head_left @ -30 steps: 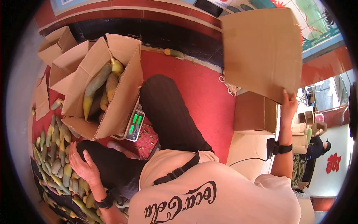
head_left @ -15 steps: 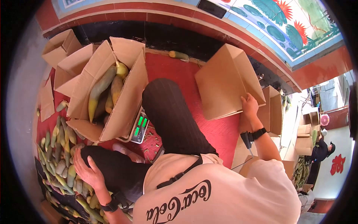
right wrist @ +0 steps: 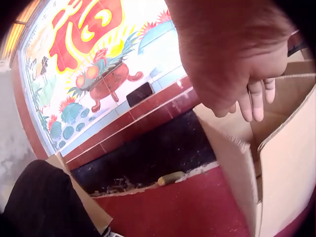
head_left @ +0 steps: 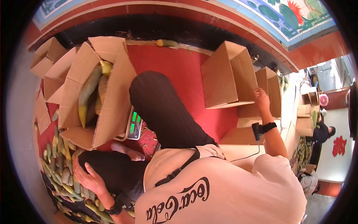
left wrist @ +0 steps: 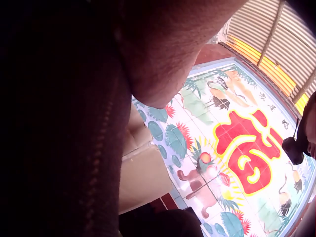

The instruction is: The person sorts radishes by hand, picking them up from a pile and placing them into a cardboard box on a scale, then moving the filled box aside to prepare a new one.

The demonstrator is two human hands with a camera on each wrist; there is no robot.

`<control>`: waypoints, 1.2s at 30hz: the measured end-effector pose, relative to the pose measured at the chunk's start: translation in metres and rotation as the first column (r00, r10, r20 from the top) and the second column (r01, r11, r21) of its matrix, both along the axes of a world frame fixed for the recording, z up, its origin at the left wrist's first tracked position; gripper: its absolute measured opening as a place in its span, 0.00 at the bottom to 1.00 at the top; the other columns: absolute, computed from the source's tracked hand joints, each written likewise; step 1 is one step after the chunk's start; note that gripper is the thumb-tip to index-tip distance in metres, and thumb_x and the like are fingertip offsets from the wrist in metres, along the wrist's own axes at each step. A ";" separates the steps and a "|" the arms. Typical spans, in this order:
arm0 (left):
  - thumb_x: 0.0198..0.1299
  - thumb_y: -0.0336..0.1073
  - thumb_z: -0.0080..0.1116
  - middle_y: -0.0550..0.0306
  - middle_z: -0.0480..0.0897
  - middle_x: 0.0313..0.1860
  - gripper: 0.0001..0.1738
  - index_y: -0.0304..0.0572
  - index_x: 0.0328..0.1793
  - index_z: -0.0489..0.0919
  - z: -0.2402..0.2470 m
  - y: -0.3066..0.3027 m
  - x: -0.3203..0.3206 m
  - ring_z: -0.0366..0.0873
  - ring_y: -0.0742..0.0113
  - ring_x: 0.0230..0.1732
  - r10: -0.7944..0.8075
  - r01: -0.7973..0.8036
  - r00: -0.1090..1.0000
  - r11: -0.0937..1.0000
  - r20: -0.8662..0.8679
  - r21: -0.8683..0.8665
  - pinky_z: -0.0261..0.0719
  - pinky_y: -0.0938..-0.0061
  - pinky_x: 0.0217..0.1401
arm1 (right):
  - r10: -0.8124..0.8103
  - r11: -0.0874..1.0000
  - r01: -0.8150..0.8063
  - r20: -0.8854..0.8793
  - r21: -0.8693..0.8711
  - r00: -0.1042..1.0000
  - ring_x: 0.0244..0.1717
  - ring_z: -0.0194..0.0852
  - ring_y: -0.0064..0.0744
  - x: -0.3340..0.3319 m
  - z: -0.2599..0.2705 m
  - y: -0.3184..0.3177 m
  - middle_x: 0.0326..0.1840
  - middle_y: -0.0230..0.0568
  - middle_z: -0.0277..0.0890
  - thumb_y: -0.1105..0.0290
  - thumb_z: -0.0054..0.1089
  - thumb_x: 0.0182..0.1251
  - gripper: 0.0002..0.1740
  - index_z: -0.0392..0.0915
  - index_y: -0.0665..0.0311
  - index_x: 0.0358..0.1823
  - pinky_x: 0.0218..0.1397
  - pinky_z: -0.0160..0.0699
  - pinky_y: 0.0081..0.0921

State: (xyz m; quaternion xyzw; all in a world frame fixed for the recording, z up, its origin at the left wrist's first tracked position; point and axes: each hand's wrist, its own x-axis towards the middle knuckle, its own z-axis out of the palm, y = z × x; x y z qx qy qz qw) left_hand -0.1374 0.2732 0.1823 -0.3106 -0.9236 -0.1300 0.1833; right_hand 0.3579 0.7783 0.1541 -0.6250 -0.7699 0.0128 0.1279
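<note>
In the head view my left hand (head_left: 89,178) lies on the dark-trousered left knee, fingers extended, with nothing held. Only the heel of that hand (left wrist: 158,74) shows in the left wrist view. My right hand (head_left: 262,100) is beside the open edge of a cardboard box (head_left: 218,80) at right. From the right wrist, that hand's fingers (right wrist: 256,106) hang loosely over the opening of the box (right wrist: 291,153), without gripping its wall. The box stands on the red floor, its open side towards the hand.
Left, an open carton (head_left: 113,99) with long green-and-yellow vegetables (head_left: 89,95) sits on a scale with a lit display (head_left: 133,125). Many more vegetables (head_left: 61,164) lie beside the left knee. Another carton (head_left: 274,91) stands behind the right-hand box. One vegetable (head_left: 167,43) lies by the wall.
The right hand held the box raised at upper right, then brought it down to the floor and let go. The left hand has stayed on the knee.
</note>
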 end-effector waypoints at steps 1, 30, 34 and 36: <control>0.71 0.48 0.39 0.45 0.74 0.58 0.25 0.34 0.61 0.71 -0.001 0.000 -0.001 0.69 0.45 0.60 -0.017 0.017 1.000 1.000 0.012 -0.005 0.63 0.56 0.64 | -0.011 0.997 0.006 0.066 0.078 0.998 0.45 0.78 0.53 0.022 0.008 0.000 0.40 0.50 0.80 0.59 0.57 0.61 0.16 0.78 0.59 0.46 0.47 0.76 0.44; 0.70 0.48 0.40 0.45 0.75 0.59 0.25 0.34 0.60 0.72 -0.003 0.002 -0.004 0.70 0.47 0.61 -0.038 0.038 0.999 0.999 -0.019 0.013 0.64 0.57 0.64 | 0.430 0.737 -0.182 0.243 -0.651 0.870 0.37 0.79 0.51 0.019 -0.061 -0.088 0.31 0.51 0.80 0.63 0.64 0.53 0.17 0.80 0.67 0.40 0.42 0.80 0.39; 0.70 0.48 0.40 0.45 0.75 0.59 0.25 0.34 0.60 0.72 -0.002 0.001 -0.002 0.70 0.47 0.61 -0.029 0.029 0.999 0.999 -0.015 0.026 0.64 0.57 0.64 | 0.212 0.541 -0.082 0.041 -0.837 0.976 0.28 0.78 0.37 0.050 -0.074 -0.077 0.28 0.47 0.73 0.69 0.58 0.57 0.12 0.77 0.73 0.35 0.27 0.85 0.35; 0.70 0.48 0.40 0.45 0.74 0.59 0.25 0.34 0.60 0.72 0.001 0.002 -0.001 0.70 0.46 0.61 -0.024 0.024 1.000 0.999 -0.006 0.034 0.64 0.57 0.64 | -0.251 0.456 0.221 0.113 -0.862 0.961 0.31 0.81 0.42 -0.004 -0.008 -0.111 0.29 0.49 0.74 0.69 0.59 0.55 0.12 0.77 0.74 0.33 0.29 0.87 0.37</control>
